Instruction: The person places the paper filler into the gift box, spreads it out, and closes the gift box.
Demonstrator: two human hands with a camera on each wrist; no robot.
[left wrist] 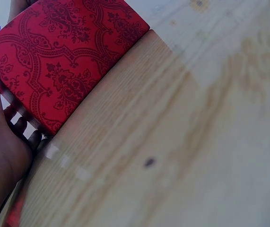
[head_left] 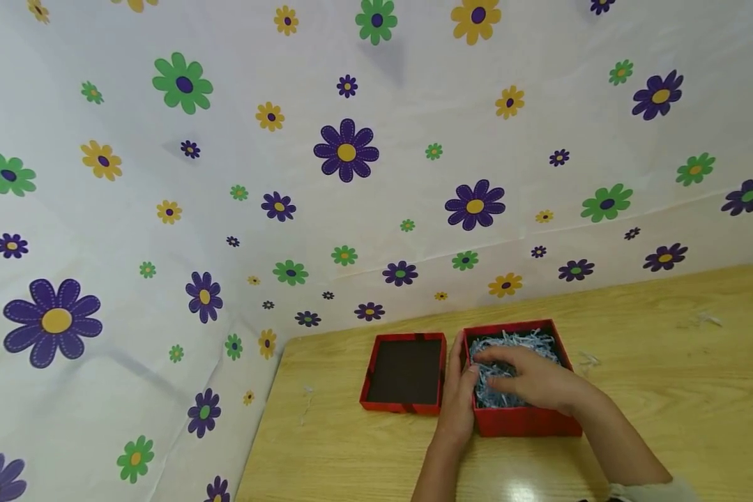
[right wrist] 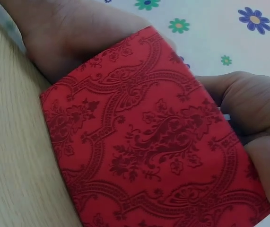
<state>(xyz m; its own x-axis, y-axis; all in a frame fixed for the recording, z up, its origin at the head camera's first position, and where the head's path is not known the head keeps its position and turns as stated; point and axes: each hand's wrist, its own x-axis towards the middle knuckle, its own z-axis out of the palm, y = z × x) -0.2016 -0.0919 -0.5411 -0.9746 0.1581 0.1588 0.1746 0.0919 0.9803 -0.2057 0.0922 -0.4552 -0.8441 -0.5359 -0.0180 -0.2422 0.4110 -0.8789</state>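
A red patterned box [head_left: 527,422] stands on the table, filled with pale blue shredded paper [head_left: 542,341]. Along its left wall lies my left hand [head_left: 457,399], fingers stretched against the outside and thumb by the rim. My right hand [head_left: 536,378] is over the box's opening, its fingertips at the shredded paper. Both wrist views show the box's outer wall [left wrist: 61,52] with its dark red ornament. In the right wrist view, the fingertips of the right hand [right wrist: 257,109] are hidden behind the wall. Whether they pinch any paper cannot be seen.
Left of the box lies a red-rimmed lid [head_left: 370,380], dark inside facing up. Small pale paper scraps [head_left: 590,360] are on the wooden table [head_left: 684,390], at both sides. A white cloth [head_left: 401,84] with flowers hangs behind and to the left.
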